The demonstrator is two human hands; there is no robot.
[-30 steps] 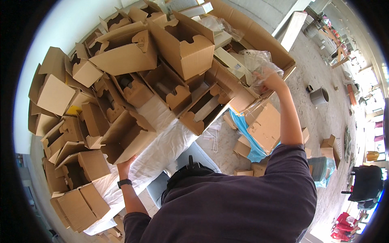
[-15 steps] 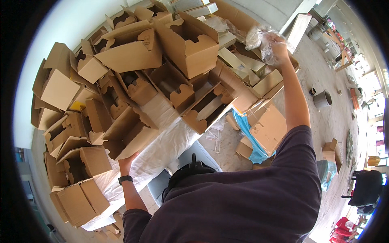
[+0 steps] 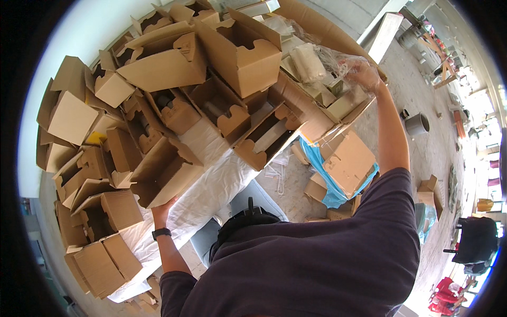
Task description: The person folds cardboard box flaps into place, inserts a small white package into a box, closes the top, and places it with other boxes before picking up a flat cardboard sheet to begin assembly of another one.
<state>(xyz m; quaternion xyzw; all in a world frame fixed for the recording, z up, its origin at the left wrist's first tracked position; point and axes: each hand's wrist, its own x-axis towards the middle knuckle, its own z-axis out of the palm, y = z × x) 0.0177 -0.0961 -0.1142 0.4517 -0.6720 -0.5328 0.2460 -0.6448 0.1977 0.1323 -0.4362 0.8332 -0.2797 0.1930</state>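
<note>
My left hand (image 3: 163,207) holds the near lower edge of an open, upright cardboard box (image 3: 170,177), its fingers partly hidden by the box. At the far right, my right arm is stretched out over a large open carton (image 3: 311,119). There my right hand (image 3: 362,74) is closed on a crumpled clear plastic bag (image 3: 332,59). At the bag's left end a whitish block-like bundle (image 3: 308,62) shows; whether it lies inside the film I cannot tell. Several pale slim boxes (image 3: 346,103) lie in the carton below.
Many open brown boxes, such as a tall one (image 3: 245,58), crowd the white-covered table (image 3: 211,177); some hold tube-like items. A cardboard box with blue plastic (image 3: 346,164) stands on the floor at right. Beyond it are a grey bucket (image 3: 417,124) and a black chair (image 3: 475,240).
My right hand has come slightly nearer, and the plastic now stretches leftward with the whitish bundle showing. My left hand stays at the same box.
</note>
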